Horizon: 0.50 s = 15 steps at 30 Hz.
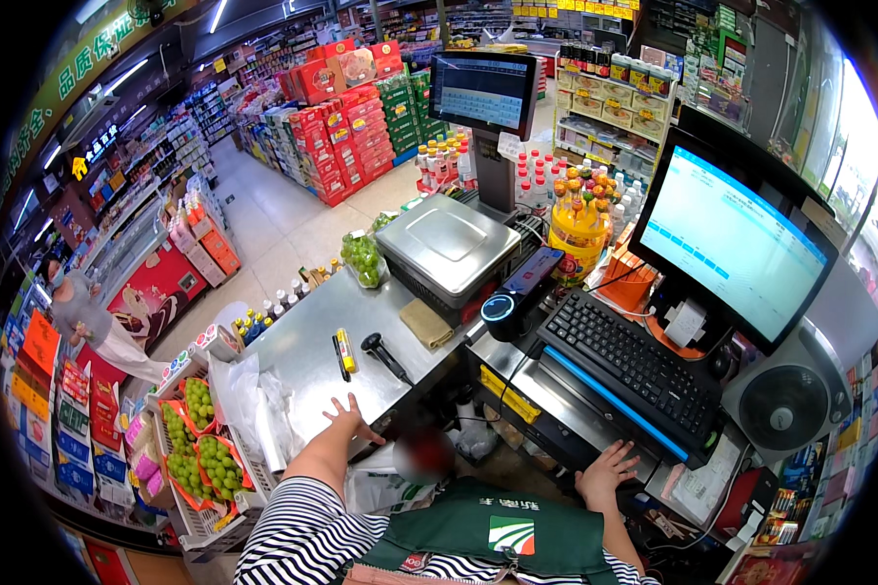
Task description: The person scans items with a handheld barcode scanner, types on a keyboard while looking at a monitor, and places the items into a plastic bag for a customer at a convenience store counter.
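Note:
My left hand [353, 423] rests palm down on the near edge of the metal counter [304, 340], fingers spread and holding nothing. Just beyond it lie a black handheld barcode scanner [385, 357], a black pen [341, 360] and a yellow marker-like stick [346, 349]. A folded brown cloth [426, 322] sits beside the weighing scale [450, 245]. My right hand [609, 468], also bare with fingers apart, touches the front edge of the checkout desk below the black keyboard [629, 365]. Above that keyboard stands a lit monitor [732, 234].
White plastic bags [252, 402] lie left of my left hand, near a crate [260, 504] of green grapes. Bagged grapes [364, 259] stand by the scale. A black round-faced device [501, 314], a lollipop tub [578, 238] and a grey fan-like unit [783, 406] surround the keyboard.

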Motion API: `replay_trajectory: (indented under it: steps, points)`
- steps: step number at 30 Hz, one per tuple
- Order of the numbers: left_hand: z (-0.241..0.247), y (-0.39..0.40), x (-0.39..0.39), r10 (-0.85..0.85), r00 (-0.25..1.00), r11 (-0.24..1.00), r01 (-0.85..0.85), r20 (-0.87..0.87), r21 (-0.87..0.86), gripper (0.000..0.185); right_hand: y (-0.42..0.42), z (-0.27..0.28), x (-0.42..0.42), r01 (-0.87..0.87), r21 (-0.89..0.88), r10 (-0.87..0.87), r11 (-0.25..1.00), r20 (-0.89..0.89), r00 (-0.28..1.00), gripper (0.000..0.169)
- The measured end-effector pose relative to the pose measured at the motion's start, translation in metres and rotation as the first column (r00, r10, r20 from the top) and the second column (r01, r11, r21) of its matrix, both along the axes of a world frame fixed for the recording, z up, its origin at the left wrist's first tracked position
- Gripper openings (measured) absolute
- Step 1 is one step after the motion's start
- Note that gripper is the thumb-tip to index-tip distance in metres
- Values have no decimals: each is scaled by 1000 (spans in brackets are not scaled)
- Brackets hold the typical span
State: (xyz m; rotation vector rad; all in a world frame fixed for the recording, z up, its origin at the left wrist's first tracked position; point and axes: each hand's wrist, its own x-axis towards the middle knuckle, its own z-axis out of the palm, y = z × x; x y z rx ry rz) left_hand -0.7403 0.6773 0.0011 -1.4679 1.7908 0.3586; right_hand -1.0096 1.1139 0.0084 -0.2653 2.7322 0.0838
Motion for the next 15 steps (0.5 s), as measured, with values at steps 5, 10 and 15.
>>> replay_trajectory:
  steps: [5,10,15]
  points:
    - [4,2,-3,-21,999,1000,22,-31,20,159,3,0,1,-2,-9,2,1000,-9,1000,122]
    - [3,0,0,-46,998,999,47,-52,21,161,2,2,1,-3,-4,3,1000,-3,1000,122]
    - [12,6,-6,-22,1000,1000,22,-7,11,160,2,1,1,2,2,-2,1000,-6,1000,122]
